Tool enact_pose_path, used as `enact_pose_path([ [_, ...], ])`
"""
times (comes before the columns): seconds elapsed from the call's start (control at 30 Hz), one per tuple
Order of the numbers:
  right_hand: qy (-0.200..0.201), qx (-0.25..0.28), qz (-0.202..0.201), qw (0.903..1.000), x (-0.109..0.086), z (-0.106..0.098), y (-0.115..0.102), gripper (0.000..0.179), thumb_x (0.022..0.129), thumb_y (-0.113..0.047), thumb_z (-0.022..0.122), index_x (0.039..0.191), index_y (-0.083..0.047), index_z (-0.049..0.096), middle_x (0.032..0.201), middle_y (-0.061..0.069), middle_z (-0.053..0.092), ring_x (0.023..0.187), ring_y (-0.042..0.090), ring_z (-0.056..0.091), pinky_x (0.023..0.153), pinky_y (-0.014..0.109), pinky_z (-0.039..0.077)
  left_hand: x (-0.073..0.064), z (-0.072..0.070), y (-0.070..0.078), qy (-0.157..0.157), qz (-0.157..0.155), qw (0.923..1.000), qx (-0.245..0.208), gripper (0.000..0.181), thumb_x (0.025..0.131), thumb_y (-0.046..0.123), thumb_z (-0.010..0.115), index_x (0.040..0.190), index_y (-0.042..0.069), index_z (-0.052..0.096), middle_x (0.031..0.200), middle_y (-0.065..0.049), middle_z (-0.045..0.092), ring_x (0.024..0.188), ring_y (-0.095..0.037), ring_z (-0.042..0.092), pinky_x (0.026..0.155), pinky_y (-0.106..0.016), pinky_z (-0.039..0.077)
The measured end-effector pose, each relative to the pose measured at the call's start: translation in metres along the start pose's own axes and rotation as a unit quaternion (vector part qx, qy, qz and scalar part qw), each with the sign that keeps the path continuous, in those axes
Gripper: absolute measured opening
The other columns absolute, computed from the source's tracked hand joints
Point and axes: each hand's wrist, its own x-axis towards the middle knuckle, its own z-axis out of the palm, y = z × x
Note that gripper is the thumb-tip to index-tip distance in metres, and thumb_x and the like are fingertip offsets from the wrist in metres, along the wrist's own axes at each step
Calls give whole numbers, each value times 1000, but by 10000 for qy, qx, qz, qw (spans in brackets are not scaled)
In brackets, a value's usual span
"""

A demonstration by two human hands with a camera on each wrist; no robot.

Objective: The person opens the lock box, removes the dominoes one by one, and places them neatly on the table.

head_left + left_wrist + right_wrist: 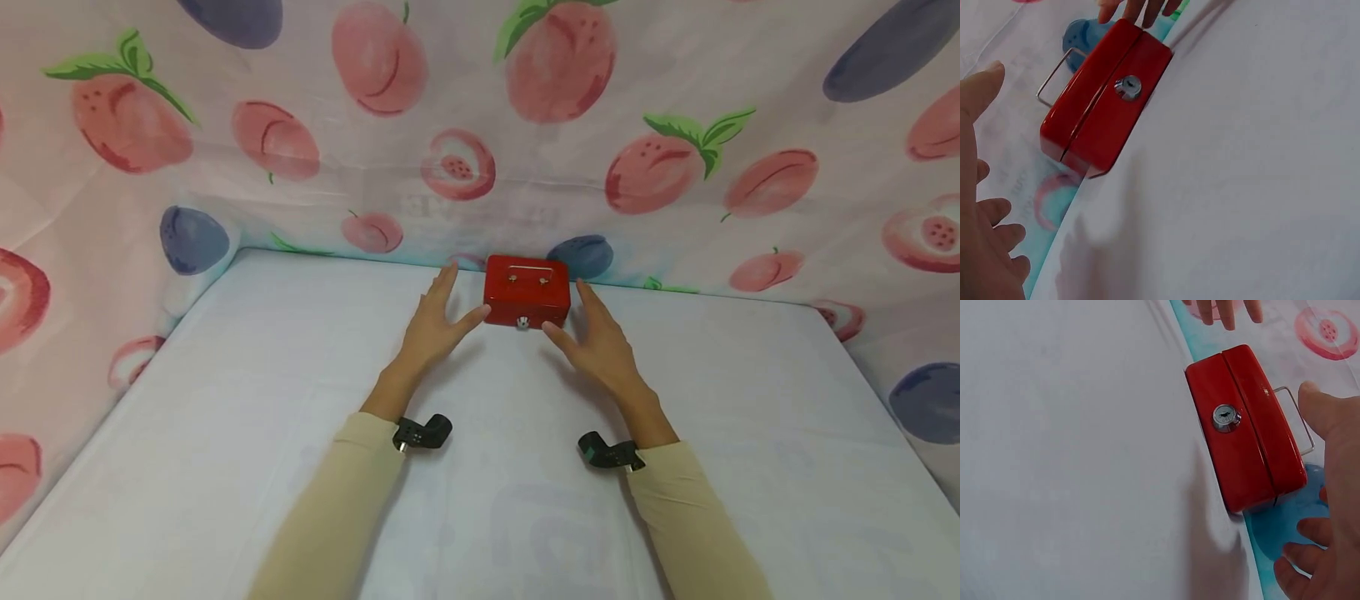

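A small red metal cash box (527,293) with a wire handle on its lid and a round silver key lock (1128,88) on its front stands at the far edge of the table. Its lid is down. To its left, my left hand (433,330) reaches forward with fingers spread and thumb near the box's front corner. My right hand (599,344) mirrors it on the right side, fingers extended. Both wrist views show a gap between the nearer hand and the box (1244,428). Neither hand holds anything.
A white cloth covers the table (480,500). Behind it and at the sides hangs a fruit-print curtain (540,167), close to the box's back. Each wrist carries a black camera mount (423,432).
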Motion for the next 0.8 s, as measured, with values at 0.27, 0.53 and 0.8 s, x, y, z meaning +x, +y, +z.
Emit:
enact_pose_path([
  [0.27,395,588,-180,9973,3,9,0,83,89,-46,62,151,-7,24,151,15,33,129,37,43,99,54,41,4,21,6,97,-25,9984,-550,85,90,51,59,154,16,17,158,-4,17,144,-20,14,114,-46,18],
  [0.53,791,1067,-400,9903,-2,23,10,75,90,-28,67,150,-8,27,149,13,37,125,34,49,100,45,42,8,45,10,239,46,9919,-1248,80,91,41,63,153,13,22,156,-5,23,141,-22,24,111,-43,27],
  [0.8,913,1394,-619,9841,-4,29,4,69,92,-23,66,149,-8,29,148,13,39,123,32,51,99,40,43,7,60,5,658,536,9859,-1439,66,94,20,62,150,6,30,152,-13,31,138,-24,31,110,-37,30],
])
